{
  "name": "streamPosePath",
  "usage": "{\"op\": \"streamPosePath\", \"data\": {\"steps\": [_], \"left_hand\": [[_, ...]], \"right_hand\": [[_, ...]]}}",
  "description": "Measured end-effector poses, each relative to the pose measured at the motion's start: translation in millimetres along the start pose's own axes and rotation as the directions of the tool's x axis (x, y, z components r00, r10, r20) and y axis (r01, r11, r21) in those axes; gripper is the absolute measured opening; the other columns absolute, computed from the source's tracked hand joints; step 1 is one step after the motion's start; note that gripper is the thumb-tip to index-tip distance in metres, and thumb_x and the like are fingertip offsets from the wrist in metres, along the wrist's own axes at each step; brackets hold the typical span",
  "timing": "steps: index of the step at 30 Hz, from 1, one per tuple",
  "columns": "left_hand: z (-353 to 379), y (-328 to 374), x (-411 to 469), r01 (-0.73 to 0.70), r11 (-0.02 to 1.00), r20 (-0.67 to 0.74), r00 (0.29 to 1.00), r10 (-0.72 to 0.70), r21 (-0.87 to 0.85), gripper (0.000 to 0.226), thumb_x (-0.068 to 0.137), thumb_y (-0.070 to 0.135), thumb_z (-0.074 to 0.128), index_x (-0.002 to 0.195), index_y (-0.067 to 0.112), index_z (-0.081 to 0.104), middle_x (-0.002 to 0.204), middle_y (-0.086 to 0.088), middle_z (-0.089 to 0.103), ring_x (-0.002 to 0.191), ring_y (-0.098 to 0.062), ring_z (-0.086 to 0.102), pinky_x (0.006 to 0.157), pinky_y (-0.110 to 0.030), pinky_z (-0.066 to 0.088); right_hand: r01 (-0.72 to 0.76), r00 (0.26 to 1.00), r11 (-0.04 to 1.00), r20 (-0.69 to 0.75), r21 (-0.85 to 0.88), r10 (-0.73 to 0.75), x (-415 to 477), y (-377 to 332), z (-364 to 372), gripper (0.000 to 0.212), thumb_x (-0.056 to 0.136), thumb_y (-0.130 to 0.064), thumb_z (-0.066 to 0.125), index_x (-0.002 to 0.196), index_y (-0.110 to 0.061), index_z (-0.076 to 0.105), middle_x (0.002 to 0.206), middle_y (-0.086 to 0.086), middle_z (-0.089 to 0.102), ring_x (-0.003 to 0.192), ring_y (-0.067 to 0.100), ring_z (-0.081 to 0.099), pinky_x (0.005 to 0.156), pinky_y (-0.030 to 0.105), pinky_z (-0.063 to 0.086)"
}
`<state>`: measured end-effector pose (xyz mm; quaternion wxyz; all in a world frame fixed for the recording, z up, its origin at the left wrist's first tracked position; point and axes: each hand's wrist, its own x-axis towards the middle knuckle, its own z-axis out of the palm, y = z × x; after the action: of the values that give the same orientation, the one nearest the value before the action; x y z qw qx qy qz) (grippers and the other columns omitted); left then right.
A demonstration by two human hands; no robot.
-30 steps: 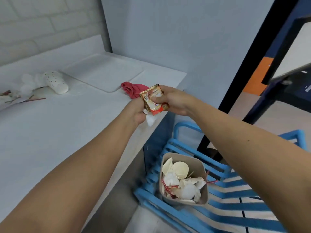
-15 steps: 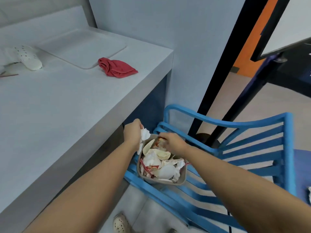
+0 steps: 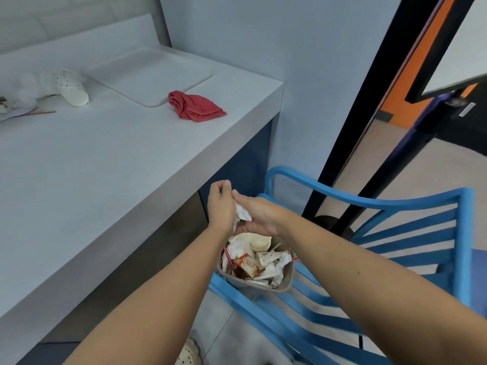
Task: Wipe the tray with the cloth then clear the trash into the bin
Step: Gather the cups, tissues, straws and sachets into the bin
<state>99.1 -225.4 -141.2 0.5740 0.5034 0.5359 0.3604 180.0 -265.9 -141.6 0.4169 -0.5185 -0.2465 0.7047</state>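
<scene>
Both hands meet just above the beige bin [image 3: 287, 281], which stands on a blue chair beside the counter. A crumpled white tissue [image 3: 243, 213] is caught between them: my left hand [image 3: 220, 206] holds it against its palm with curled fingers, and my right hand [image 3: 259, 217] grips it from the other side. An orange-and-white packet [image 3: 245, 262] lies on top of the paper trash in the bin. The white tray [image 3: 150, 75] sits at the back of the counter. The red cloth [image 3: 196, 105] lies crumpled at the tray's near corner.
The blue slatted chair [image 3: 369, 233] fills the space right of the counter [image 3: 92, 167]. A white perforated shoe-like object [image 3: 71, 89] and some scraps lie at the counter's far left. A black post and a doorway stand behind the chair.
Both hands dropped from counter height to the bin. My right hand let the orange packet go into the bin and then came over to the tissue in my left hand.
</scene>
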Motion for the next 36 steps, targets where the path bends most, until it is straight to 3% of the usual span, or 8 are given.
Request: {"op": "streamPosePath", "data": {"steps": [7,9,11,13,23,28,32,36], "left_hand": [[5,-15,-10,-0.12,0.953,0.177,0.982,0.073,0.278,0.04,0.102,0.035,0.021,0.126,0.02,0.049,0.121,-0.005,0.047,0.122,-0.022,0.043,0.102,-0.031,0.034],[5,-18,-12,-0.116,0.928,0.188,0.981,0.052,0.353,0.04,0.101,0.038,0.021,0.133,0.026,0.041,0.136,-0.003,0.036,0.128,-0.018,0.032,0.099,-0.027,0.023],[2,-18,-12,-0.133,0.911,0.175,0.982,0.069,0.389,0.039,0.1,0.04,0.023,0.134,0.028,0.038,0.14,-0.005,0.032,0.129,-0.019,0.028,0.1,-0.031,0.023],[-4,-14,-10,-0.155,0.896,0.157,0.983,0.096,0.416,0.041,0.099,0.04,0.028,0.137,0.028,0.036,0.141,-0.007,0.03,0.131,-0.02,0.028,0.105,-0.034,0.025],[-23,-14,-13,-0.207,0.876,0.171,0.975,0.145,0.436,0.048,0.09,0.028,0.058,0.133,0.027,0.038,0.139,-0.005,0.028,0.128,-0.022,0.037,0.108,-0.04,0.037],[-36,-7,-9,-0.205,0.863,0.157,0.976,0.148,0.462,0.046,0.088,0.023,0.062,0.129,0.027,0.042,0.136,-0.005,0.032,0.123,-0.02,0.043,0.104,-0.035,0.042],[-41,6,-7,-0.249,0.853,0.14,0.968,0.207,0.458,0.039,0.089,0.02,0.059,0.126,0.021,0.047,0.127,-0.004,0.043,0.102,-0.012,0.048,0.088,-0.023,0.043],[-51,25,-3,-0.296,0.85,0.111,0.955,0.275,0.435,0.027,0.091,0.017,0.056,0.117,0.016,0.053,0.106,0.001,0.054,0.088,-0.012,0.052,0.072,-0.018,0.043]], "right_hand": [[0.067,0.981,0.939,-0.148,-0.338,-0.124,-13,2,-21,0.028,0.099,-0.017,0.047,0.116,0.001,0.059,0.087,0.006,0.06,0.074,0.014,0.054,0.064,0.023,0.044],[0.046,0.953,0.786,-0.209,-0.617,-0.22,-14,6,-30,0.021,0.095,-0.014,0.054,0.112,-0.005,0.06,0.095,0.007,0.061,0.082,0.017,0.055,0.071,0.027,0.045],[-0.07,0.933,0.458,-0.22,-0.886,-0.284,-13,16,-40,0.03,0.091,-0.016,0.06,0.118,-0.006,0.058,0.111,0.01,0.061,0.096,0.021,0.055,0.079,0.028,0.04],[-0.192,0.93,0.269,-0.262,-0.944,-0.258,-10,33,-49,0.037,0.089,-0.019,0.064,0.122,-0.006,0.056,0.121,0.01,0.06,0.11,0.025,0.054,0.085,0.03,0.041],[-0.309,0.951,-0.13,-0.306,-0.942,-0.04,-8,104,-58,0.036,0.097,-0.026,0.046,0.132,-0.016,0.046,0.137,0.008,0.046,0.129,0.027,0.035,0.107,0.045,0.027],[-0.3,0.953,-0.072,-0.302,-0.951,0.024,-1,87,-52,0.046,0.097,-0.037,0.044,0.141,-0.024,0.039,0.144,0.008,0.036,0.133,0.029,0.035,0.109,0.043,0.031],[-0.289,0.957,0.05,-0.286,-0.956,0.052,-4,50,-42,0.039,0.097,-0.023,0.046,0.136,-0.017,0.045,0.141,0.005,0.045,0.128,0.024,0.044,0.104,0.032,0.036],[-0.275,0.956,0.022,-0.271,-0.961,0.111,-2,10,-23,0.033,0.097,-0.017,0.043,0.126,-0.007,0.055,0.124,0.01,0.059,0.112,0.026,0.057,0.088,0.033,0.047]]}}
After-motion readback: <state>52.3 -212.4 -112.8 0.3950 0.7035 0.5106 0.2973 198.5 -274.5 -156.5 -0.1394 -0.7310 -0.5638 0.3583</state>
